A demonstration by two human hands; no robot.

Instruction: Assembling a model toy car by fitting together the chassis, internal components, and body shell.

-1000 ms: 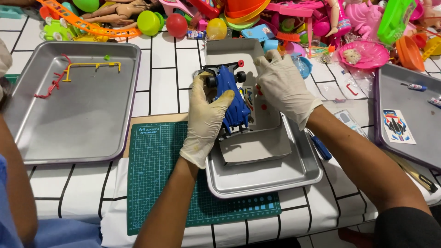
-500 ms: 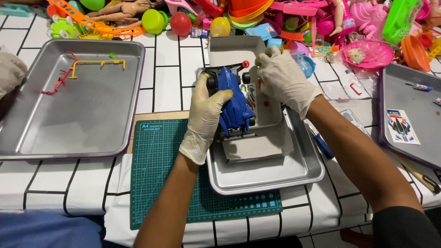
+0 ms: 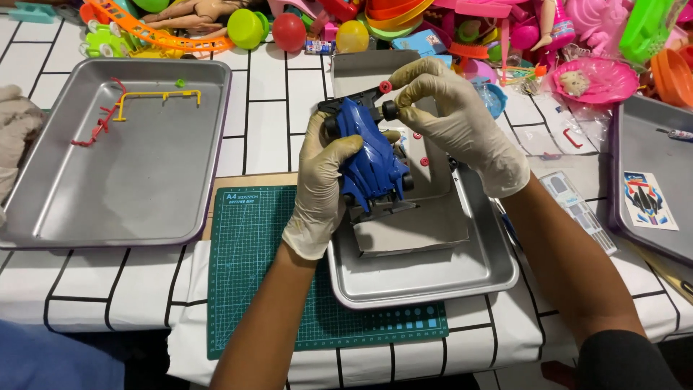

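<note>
Blue toy car [image 3: 372, 155] — both gloved hands

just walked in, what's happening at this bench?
A person in pale gloves holds a blue toy car above a metal tray that sits partly on a green cutting mat. The left hand grips the car's body; the right hand pinches a small black wheel at its front end. A second tray to the left holds red and yellow plastic strips. Bright toys crowd the far edge.
</note>
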